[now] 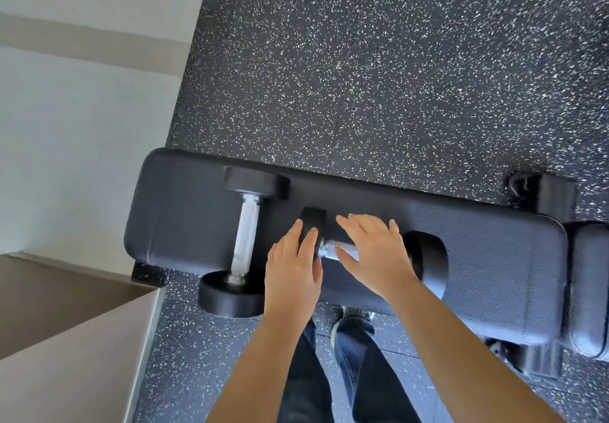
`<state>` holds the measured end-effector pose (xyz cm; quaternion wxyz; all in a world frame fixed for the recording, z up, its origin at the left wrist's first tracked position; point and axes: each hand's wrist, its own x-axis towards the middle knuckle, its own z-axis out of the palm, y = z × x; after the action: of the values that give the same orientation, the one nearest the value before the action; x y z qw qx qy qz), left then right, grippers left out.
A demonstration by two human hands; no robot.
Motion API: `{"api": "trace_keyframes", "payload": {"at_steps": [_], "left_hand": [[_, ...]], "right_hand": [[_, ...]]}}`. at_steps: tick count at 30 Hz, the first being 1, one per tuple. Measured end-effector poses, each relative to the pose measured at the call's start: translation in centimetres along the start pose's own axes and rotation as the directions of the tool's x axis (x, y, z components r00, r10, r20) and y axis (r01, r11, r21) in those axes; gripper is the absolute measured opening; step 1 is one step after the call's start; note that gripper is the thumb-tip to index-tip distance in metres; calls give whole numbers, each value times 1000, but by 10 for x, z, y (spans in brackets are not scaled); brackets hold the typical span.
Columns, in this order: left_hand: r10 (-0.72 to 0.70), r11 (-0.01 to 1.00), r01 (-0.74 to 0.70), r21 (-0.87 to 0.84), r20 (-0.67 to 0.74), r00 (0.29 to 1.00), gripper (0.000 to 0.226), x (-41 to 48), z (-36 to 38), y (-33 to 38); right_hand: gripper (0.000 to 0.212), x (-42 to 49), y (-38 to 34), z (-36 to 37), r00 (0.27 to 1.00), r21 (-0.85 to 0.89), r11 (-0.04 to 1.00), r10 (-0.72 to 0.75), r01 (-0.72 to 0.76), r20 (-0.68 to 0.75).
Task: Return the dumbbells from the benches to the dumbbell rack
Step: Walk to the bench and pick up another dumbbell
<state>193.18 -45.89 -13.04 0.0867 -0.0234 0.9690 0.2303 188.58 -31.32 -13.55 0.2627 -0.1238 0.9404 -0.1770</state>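
Two open, seemingly empty grips, left hand (291, 277) and right hand (375, 258), over one dumbbell (431, 264); other dumbbell (245, 234) partly off bench (494, 274) edge

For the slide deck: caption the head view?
Both open, left hand and right hand hover over a black chrome-handled dumbbell on a black padded bench; a second dumbbell lies crosswise.

Two black round-headed dumbbells with chrome handles are laid on the black padded bench (494, 258). The left dumbbell (245, 234) is set crosswise, with its near head overhanging the pad's near edge. The right dumbbell (431, 261) is laid lengthwise just beside it, not touching — handle partly covered.
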Motion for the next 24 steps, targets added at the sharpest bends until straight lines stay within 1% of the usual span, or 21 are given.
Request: {"api": "trace_keyframes", "payload": {"at_steps": [3, 9, 13, 17, 20, 22, 24], "left_hand": [[-42, 998, 41, -49, -2, 999, 52, -1, 5, 2], [-40, 996, 40, -74, 0, 999, 56, 0, 11, 4], [-42, 995, 41, -94, -9, 999, 56, -2, 14, 4], [-129, 975, 122, -186, -28, 991, 52, -1, 16, 8], [-249, 918, 241, -314, 16, 968, 55, -1, 16, 8], [-316, 851, 310, -424, 60, 947, 58, -1, 15, 7], [-353, 793, 350, -498, 93, 931, 60, -1, 15, 6]], "right_hand": [[59, 1, 4, 7, 998, -4, 1000, -13, 14, 54], [61, 5, 13, 17, 998, 86, 995, -60, 57, 26], [58, 1, 20, 27, 994, 133, 990, -54, 41, 94], [54, 0, 26, 33, 991, 53, 997, -63, 57, 119], [52, 0, 27, 32, 989, 41, 997, -68, 64, 132], [50, 0, 27, 33, 989, 58, 997, -67, 60, 128], [49, 0, 28, 34, 990, 76, 996, -61, 52, 125]]}}
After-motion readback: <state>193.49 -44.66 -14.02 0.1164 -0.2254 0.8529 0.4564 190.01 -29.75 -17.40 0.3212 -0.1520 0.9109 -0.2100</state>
